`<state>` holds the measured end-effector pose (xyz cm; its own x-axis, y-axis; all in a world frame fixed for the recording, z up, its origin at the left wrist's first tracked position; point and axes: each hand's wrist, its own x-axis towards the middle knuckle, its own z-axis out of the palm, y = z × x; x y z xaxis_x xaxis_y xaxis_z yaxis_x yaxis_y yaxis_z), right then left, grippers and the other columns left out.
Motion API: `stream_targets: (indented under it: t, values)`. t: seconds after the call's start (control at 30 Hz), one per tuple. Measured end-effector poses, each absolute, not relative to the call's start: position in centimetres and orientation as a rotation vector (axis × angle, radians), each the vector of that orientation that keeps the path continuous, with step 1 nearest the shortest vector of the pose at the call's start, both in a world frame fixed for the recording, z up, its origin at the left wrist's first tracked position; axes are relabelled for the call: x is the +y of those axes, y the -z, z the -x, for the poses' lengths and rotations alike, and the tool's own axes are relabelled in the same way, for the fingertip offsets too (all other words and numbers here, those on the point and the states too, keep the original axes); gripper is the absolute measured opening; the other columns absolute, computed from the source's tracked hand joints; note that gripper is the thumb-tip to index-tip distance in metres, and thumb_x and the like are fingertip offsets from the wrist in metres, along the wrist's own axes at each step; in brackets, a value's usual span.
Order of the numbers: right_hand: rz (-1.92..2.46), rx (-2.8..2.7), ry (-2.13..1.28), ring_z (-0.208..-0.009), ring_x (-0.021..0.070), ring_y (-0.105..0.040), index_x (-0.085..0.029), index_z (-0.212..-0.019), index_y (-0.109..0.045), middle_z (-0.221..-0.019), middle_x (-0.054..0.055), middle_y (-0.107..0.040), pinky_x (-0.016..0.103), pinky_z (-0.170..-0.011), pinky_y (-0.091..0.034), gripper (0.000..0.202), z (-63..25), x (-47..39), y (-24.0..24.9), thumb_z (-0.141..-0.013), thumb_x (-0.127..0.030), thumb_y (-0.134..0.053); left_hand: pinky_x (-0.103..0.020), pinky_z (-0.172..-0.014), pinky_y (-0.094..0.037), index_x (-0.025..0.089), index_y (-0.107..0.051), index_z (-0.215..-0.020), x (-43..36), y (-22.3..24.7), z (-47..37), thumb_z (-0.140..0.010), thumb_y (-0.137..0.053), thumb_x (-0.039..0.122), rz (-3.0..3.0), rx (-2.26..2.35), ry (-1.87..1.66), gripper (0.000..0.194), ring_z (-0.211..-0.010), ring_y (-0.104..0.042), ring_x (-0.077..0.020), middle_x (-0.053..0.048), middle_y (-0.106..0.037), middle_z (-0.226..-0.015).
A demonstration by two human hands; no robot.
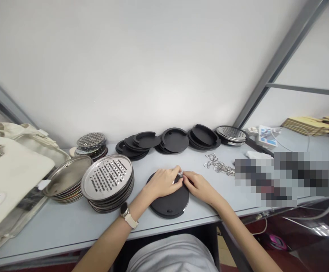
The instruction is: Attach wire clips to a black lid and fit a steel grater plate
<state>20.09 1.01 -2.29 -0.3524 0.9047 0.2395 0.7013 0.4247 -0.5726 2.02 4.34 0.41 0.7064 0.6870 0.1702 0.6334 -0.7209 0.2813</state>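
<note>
A round black disc (168, 204) lies flat on the table in front of me, with a small slot near its front rim. My left hand (164, 183) rests over its far part, thumb and fingers curled in a pinch. Close against it, my right hand (200, 186) is also closed in a pinch at the disc's far right edge. A small shiny metal piece (180, 175) shows between the fingertips of both hands; its exact shape is mostly hidden. Beyond my right hand lies a loose pile of metal rings (219, 165).
Stacks of perforated metal discs (107, 177) and plain metal plates (68, 175) stand at the left, beside a cream bag (14, 170). Black round trays (175, 140) line the wall, with another grater-like disc stack (231, 134) at their right. Yellowish packets (306, 124) sit far right.
</note>
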Motion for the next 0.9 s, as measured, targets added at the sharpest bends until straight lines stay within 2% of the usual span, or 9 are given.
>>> stream_targets:
  t: [0.6, 0.9]
  values:
    - [1.389, -2.152, -0.540, -0.064, 0.0153, -0.049, -0.021, -0.069, -0.038, -0.067, -0.001, -0.051, 0.027, -0.063, -0.037, 0.027, -20.13, 1.08, 2.33, -0.096, -0.023, -0.033, -0.031, -0.066, -0.045, 0.021, -0.048, -0.109, 4.39, -0.37, -1.86, -0.088, -0.047, 0.035, -2.737, 1.036, -0.408, 0.025, -0.077, -0.065, -0.0237, -0.002, -0.067, -0.083]
    - [1.387, -2.139, -0.542, -0.064, 0.0160, -0.050, -0.021, -0.069, -0.039, -0.067, 0.000, -0.051, 0.026, -0.063, -0.037, 0.027, -20.22, 0.96, 2.50, -0.095, -0.024, -0.034, -0.030, -0.067, -0.045, 0.021, -0.049, -0.106, 4.44, -0.40, -1.98, -0.089, -0.045, 0.036, -2.732, 1.050, -0.393, 0.023, -0.081, -0.066, -0.0236, -0.004, -0.068, -0.089]
